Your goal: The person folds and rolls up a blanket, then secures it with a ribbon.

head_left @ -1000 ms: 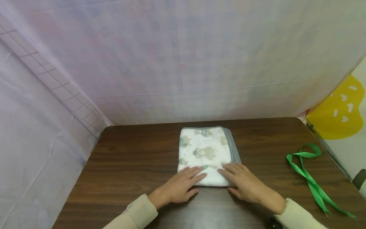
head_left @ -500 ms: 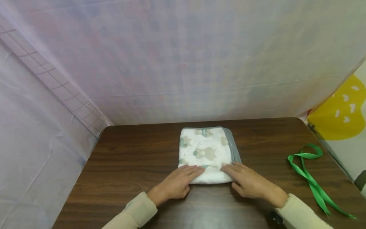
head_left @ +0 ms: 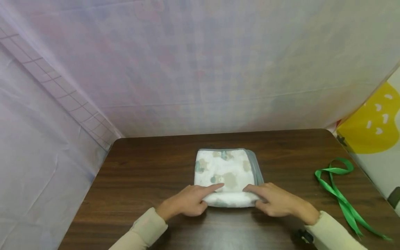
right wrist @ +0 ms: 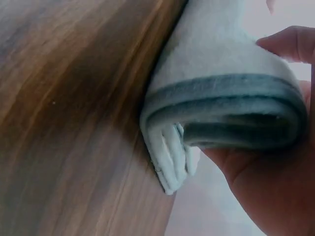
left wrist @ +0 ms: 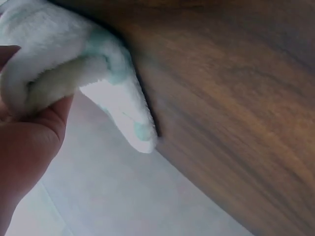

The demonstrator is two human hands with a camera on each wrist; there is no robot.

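A folded white plush blanket (head_left: 232, 165) with a beige bear print and grey trim lies on the brown table, its near edge curled into a roll (head_left: 231, 200). My left hand (head_left: 190, 200) grips the left end of that roll, index finger stretched across the top. At the other end my right hand (head_left: 276, 200) holds the roll between fingers and thumb. In the left wrist view the curled blanket edge (left wrist: 64, 46) bends inside the left hand (left wrist: 29, 152). Grey-bound layers (right wrist: 221, 88) loop around in the right hand (right wrist: 275, 182) in the right wrist view.
A green ribbon (head_left: 339, 196) lies loosely twisted on the right side of the wood-grain table (head_left: 140, 170). Pale curtain-like sheets (head_left: 200, 86) hang behind the table and to its left. A yellow shape (head_left: 372, 121) shows on the wall at right.
Both hands, flat on the blanket's near part earlier, have curled around its near edge. That edge is now rolled up, and the blanket's far edge has come closer to me.
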